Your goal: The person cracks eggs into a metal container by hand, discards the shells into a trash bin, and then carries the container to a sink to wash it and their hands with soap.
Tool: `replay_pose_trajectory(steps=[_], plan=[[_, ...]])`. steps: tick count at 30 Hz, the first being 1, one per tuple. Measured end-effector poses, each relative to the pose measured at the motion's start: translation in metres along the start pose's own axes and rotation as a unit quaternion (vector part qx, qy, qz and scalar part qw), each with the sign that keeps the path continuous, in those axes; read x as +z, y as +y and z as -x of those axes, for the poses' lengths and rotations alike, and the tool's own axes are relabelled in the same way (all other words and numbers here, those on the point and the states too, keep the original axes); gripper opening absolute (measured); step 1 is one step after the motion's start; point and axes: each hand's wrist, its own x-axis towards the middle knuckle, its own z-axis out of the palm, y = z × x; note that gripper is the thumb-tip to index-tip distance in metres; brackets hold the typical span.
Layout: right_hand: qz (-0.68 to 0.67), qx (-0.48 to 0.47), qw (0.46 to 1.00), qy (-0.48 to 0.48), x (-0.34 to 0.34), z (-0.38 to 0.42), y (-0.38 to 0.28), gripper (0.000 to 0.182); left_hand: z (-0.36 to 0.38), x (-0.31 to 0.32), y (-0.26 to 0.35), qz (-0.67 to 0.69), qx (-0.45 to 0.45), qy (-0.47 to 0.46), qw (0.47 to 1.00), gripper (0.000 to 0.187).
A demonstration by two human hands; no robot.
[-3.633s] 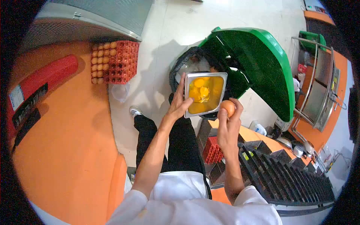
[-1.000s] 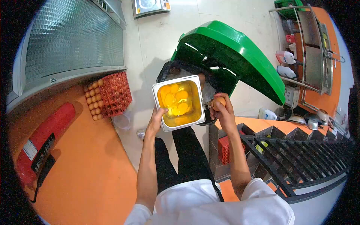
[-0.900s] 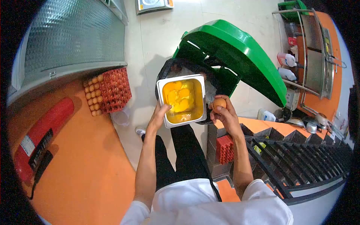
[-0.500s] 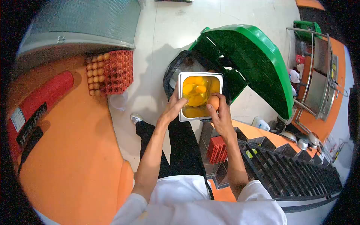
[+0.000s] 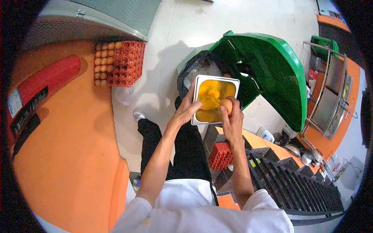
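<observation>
My left hand (image 5: 187, 110) grips the left rim of a steel pan (image 5: 199, 83) filled with raw egg yolks (image 5: 211, 96) and liquid. My right hand (image 5: 232, 120) holds a brown egg (image 5: 227, 105) over the pan's right side, fingers wrapped round it. The pan hangs above a green bin (image 5: 272, 73) whose lid stands open; a black bag (image 5: 186, 73) lines the bin.
A red egg tray (image 5: 126, 64) with several brown eggs (image 5: 105, 64) sits at the back of the orange counter (image 5: 66, 155). A red box (image 5: 39, 89) lies at left. Black crates (image 5: 299, 186) and a second red tray (image 5: 220, 155) are at right. Metal racks (image 5: 330, 93) stand far right.
The egg moved from beside the pan's right rim to over the yolks. The camera swung, so pan and bin shifted in the frame.
</observation>
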Motion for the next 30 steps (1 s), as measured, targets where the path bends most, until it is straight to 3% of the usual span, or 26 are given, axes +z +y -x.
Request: replay_pose_trajectory(steps=[10,14,16,21,26,28,30], plan=[[-0.011,0.030,0.999,0.030,-0.013,0.020,-0.023,0.037,0.003,0.000,-0.005,-0.024,0.017,0.024,0.999,0.098],[0.024,-0.008,0.997,0.070,-0.020,0.025,-0.045,0.039,0.004,0.001,-0.012,-0.026,0.038,0.035,0.998,0.099],[0.002,0.086,0.995,0.044,-0.027,0.027,-0.058,0.037,0.005,0.001,-0.007,-0.054,0.037,0.047,0.997,0.100],[0.012,0.094,0.993,0.072,-0.023,0.028,-0.077,0.036,0.005,-0.003,-0.016,-0.038,0.057,0.052,0.996,0.101],[-0.010,0.063,0.996,0.057,0.005,0.025,-0.037,0.036,0.014,-0.004,-0.017,-0.029,0.065,0.060,0.996,0.101],[-0.305,0.193,0.931,0.061,0.006,0.026,-0.035,0.037,0.020,-0.005,-0.018,0.009,0.066,0.069,0.995,0.101],[-0.587,0.311,0.737,-0.126,-0.013,0.028,-0.031,0.043,0.032,-0.012,-0.029,-0.020,0.007,0.072,0.997,0.094]])
